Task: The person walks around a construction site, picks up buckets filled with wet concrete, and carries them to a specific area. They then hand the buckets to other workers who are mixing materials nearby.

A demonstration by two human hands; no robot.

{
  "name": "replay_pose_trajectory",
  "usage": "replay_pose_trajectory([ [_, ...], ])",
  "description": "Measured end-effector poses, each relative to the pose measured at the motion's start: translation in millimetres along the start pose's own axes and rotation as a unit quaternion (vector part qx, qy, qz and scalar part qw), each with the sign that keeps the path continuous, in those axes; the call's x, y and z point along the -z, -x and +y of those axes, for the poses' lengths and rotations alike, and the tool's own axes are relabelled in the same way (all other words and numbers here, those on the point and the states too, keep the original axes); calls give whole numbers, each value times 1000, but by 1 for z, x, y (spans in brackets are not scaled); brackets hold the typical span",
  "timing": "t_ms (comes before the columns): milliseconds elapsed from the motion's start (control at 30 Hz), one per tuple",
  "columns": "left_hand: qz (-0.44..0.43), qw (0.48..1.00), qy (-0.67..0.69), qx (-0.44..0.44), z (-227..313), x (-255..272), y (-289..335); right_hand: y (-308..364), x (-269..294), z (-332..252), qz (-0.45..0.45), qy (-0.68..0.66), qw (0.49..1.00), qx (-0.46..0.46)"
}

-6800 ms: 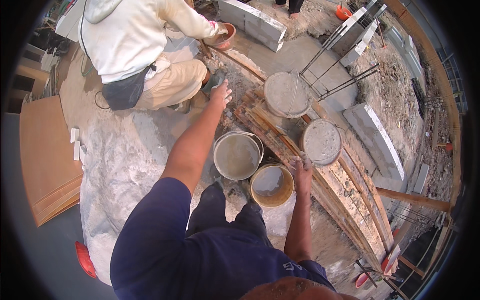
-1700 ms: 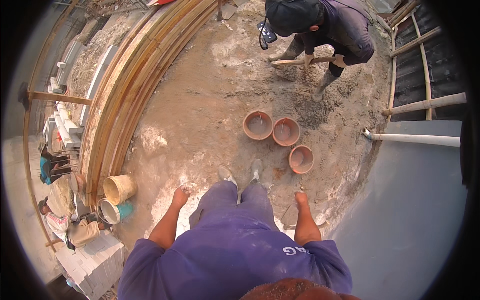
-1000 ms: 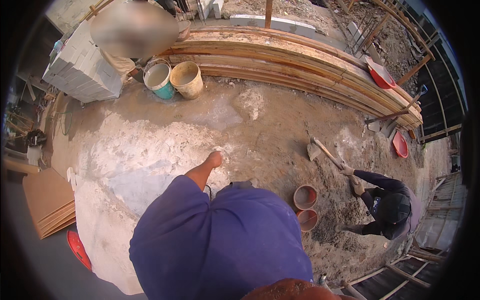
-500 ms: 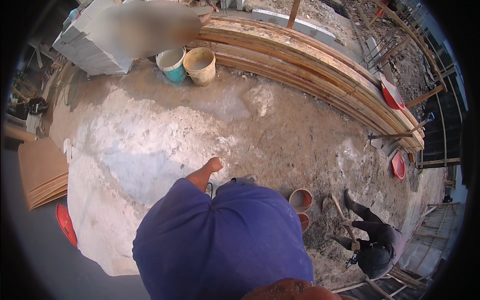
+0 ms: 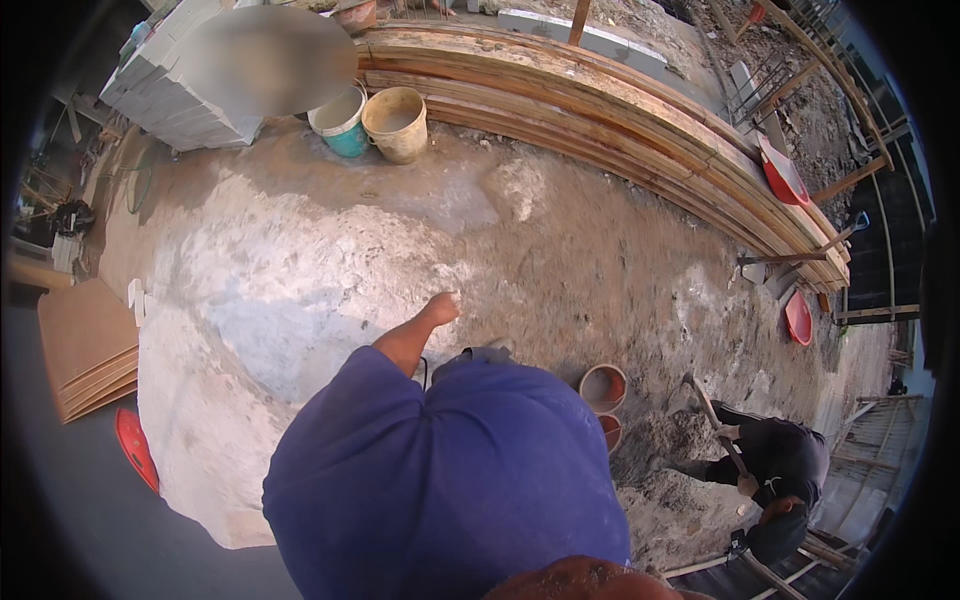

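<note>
My left hand reaches forward from a blue sleeve, above the patchy grey-white ground. Its fingers look curled closed; whatever they may hold is hidden. The blue shirt fills the lower middle and covers what lies beneath it. A dark shoe peeks out just past the shirt. My right hand is out of sight. Two round reddish buckets, one with grey contents and another partly hidden, stand right beside the shirt.
A co-worker bends at the right, both hands on a long wooden handle over a grey heap. Stacked planks curve across the back. Two pails stand near pale blocks. Brown boards lie left.
My left hand has moved slightly forward and right. The co-worker has shifted right, bent lower, and swung the handled tool to a new place over the heap.
</note>
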State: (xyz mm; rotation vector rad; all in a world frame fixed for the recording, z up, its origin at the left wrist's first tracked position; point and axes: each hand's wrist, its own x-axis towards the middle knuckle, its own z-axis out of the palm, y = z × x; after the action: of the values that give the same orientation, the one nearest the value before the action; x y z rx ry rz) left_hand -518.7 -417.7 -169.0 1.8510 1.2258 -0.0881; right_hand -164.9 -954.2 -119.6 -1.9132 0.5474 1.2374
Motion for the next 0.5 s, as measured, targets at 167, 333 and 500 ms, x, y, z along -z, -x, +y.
replay_pose_trajectory([
  [167, 22, 993, -103, 45, -32, 1, 17, 1, -3, 16, -4, -11, 1000, -9],
  [333, 29, 996, -78, 36, -76, -8, 10, 4, -8, 38, -11, -25, 999, -18],
  [500, 48, 997, -62, 16, -54, -21, 4, 2, 8, 68, 1, -54, 998, -18],
])
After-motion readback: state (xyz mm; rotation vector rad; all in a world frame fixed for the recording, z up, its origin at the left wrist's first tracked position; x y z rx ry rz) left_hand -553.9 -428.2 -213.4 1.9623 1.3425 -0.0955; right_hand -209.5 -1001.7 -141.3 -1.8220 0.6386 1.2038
